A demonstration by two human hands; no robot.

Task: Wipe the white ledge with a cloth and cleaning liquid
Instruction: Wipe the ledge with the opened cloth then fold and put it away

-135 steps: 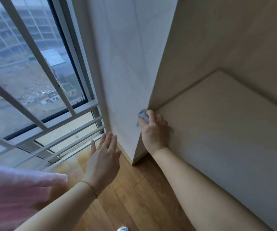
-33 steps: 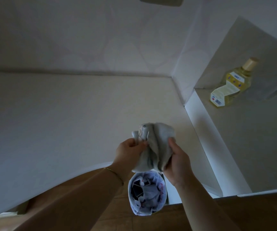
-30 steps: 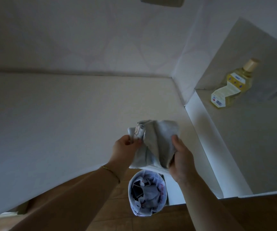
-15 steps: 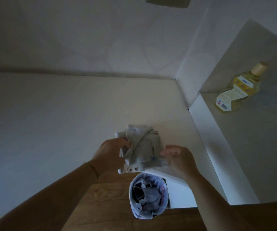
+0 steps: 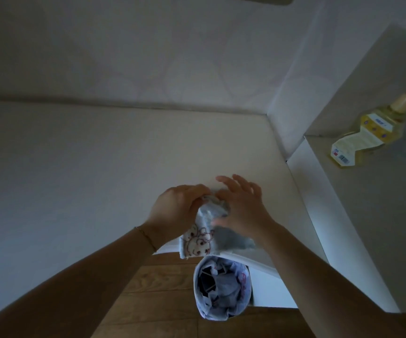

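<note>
The left hand (image 5: 177, 208) pinches the cloth (image 5: 207, 230) at its top; the right hand (image 5: 242, 208) lies on it, fingers spread. The cloth now rests at the ledge's (image 5: 99, 167) front edge, lowered from mid-air. The bottle (image 5: 373, 130) stands well apart, unmoved.

Both bare forearms reaching in from the bottom corners, converging near centre. Left hand (image 5: 177, 206) at about seven o'clock of the right, fingers curled under and pinched shut on a cloth (image 5: 204, 237) — a thin chain at the wrist. Right hand (image 5: 242, 208) at one o'clock of the left, palm down, fingers spread and extended forward — slightly blurred, pressing flat rather than gripping.
</note>
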